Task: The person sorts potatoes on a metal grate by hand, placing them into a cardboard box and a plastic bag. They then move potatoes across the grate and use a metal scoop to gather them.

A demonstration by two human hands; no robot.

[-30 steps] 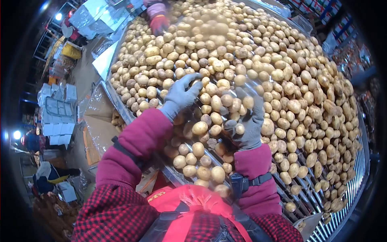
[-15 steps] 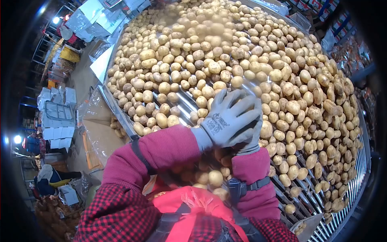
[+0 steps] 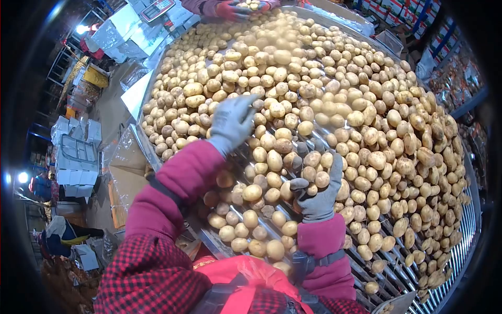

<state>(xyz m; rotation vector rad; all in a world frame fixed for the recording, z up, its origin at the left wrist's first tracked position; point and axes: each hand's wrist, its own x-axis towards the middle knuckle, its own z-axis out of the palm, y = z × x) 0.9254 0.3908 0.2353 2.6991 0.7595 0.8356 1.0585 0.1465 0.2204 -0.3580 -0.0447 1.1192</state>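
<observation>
My left hand (image 3: 231, 121), in a grey work glove, hovers over the potatoes on the left of the table, its fingers stretched toward the right. Nothing shows in its grip. Lower and to the right, my right hand (image 3: 320, 194) has its palm turned up, with gloved fingers curled around several potatoes (image 3: 317, 168). Loose potatoes surround its fingertips and partly hide them. The roller table (image 3: 400, 269) carries a wide layer of yellow-brown potatoes (image 3: 376, 159). Bare metal rollers show between some of them near my hands.
At the far edge, another person's red-gloved hands (image 3: 234, 10) hold small potatoes. White boxes (image 3: 76, 159) and a cardboard sheet (image 3: 128, 159) stand left of the table. A scale (image 3: 158, 9) sits among boxes at the upper left. A metal rim borders the table.
My hands, together before, are now apart: the left has moved left and up, the right down with potatoes in its palm. Another person's gloved hands have come into view at the top.
</observation>
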